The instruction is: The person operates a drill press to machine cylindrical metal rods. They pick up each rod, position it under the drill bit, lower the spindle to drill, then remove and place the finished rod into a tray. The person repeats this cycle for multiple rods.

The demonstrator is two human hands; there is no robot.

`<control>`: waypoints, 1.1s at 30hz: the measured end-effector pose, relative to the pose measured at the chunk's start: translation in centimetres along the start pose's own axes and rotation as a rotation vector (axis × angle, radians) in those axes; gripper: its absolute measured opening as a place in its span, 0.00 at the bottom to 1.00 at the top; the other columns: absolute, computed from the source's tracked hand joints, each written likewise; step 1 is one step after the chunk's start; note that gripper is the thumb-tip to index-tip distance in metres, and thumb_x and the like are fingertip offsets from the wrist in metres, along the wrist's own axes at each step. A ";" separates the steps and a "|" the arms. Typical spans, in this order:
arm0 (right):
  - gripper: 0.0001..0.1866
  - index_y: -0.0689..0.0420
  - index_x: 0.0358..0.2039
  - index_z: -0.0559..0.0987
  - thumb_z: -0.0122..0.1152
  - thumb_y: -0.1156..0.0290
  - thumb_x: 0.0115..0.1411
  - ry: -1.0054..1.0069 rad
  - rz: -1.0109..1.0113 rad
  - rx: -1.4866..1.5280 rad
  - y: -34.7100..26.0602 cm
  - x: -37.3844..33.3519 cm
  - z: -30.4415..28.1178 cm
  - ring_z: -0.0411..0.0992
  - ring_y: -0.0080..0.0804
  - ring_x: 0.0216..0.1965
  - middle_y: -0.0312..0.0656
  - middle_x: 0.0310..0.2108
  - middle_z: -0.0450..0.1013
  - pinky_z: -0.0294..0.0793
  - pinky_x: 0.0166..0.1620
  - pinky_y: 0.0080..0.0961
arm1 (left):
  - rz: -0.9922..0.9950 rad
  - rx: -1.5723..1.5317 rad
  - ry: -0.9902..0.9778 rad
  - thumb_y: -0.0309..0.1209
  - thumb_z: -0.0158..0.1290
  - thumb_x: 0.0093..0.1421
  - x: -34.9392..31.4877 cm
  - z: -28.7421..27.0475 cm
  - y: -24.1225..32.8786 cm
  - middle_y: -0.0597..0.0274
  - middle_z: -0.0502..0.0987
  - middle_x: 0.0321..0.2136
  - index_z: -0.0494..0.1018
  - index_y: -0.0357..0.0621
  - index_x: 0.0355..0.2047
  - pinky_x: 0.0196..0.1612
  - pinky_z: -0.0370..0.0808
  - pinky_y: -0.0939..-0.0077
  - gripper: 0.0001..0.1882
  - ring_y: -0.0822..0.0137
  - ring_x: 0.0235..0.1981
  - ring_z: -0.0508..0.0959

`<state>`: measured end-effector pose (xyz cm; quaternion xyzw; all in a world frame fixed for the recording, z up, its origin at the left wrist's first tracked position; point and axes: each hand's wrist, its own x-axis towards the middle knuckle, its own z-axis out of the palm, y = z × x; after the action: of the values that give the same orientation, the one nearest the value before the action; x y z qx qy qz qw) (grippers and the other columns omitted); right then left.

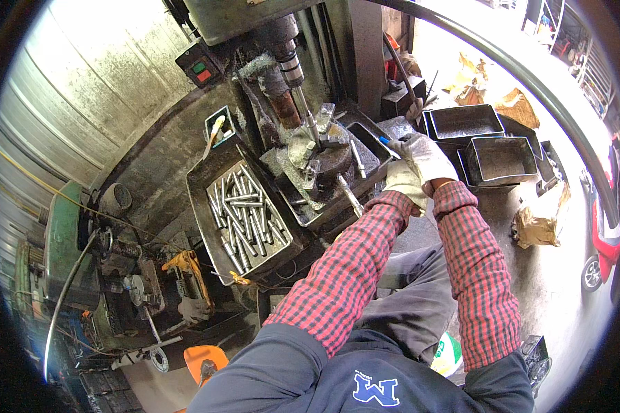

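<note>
Both my hands wear pale, soiled work gloves and are close together to the right of a drill press (291, 72). My right hand (430, 157) is closed around a slim object with a blue end (384, 140); the rest of it is hidden by the glove. Just below and touching it is my left hand (403, 180), its fingers mostly hidden. The drill bit (306, 109) points down at a metal fixture (311, 148). A metal rod (358, 159) lies to the fixture's right, and another rod (350, 196) slants in front.
Left of the press, a tray (277, 257) holds many loose metal pins (244, 213). A small box with a brush (217, 127) stands behind it. Dark metal bins (503, 162) and a torn paper bag (541, 221) are at right. A green machine (72, 241) occupies the left.
</note>
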<state>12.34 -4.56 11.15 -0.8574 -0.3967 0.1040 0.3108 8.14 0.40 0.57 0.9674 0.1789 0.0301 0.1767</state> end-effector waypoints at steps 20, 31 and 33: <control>0.30 0.65 0.44 0.88 0.71 0.44 0.70 0.012 -0.001 -0.007 -0.9 -0.9 -0.7 0.83 0.59 0.41 0.62 0.37 0.83 0.78 0.44 0.49 | 0.018 -0.069 0.214 0.55 0.62 0.56 -2.0 -1.5 -0.1 0.50 0.87 0.54 0.83 0.54 0.59 0.56 0.84 0.49 0.33 0.46 0.53 0.87; 0.28 0.67 0.42 0.87 0.73 0.48 0.71 -0.030 0.003 0.047 0.2 0.1 0.2 0.70 0.35 0.29 0.49 0.26 0.79 0.75 0.39 0.44 | 0.070 -0.039 0.242 0.54 0.60 0.58 -1.6 -0.2 -0.8 0.50 0.87 0.53 0.83 0.53 0.59 0.55 0.83 0.48 0.32 0.45 0.52 0.87; 0.27 0.66 0.42 0.87 0.73 0.48 0.71 -0.035 0.014 0.060 0.2 0.1 0.2 0.71 0.36 0.29 0.49 0.26 0.79 0.75 0.39 0.44 | 0.102 -0.029 0.313 0.54 0.60 0.58 -1.5 -0.1 -0.7 0.49 0.87 0.53 0.83 0.53 0.59 0.55 0.83 0.48 0.32 0.45 0.52 0.87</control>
<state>12.42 -4.51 10.83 -0.8485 -0.3927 0.1330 0.3287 6.45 0.53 0.36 0.9561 0.1543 0.1918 0.1588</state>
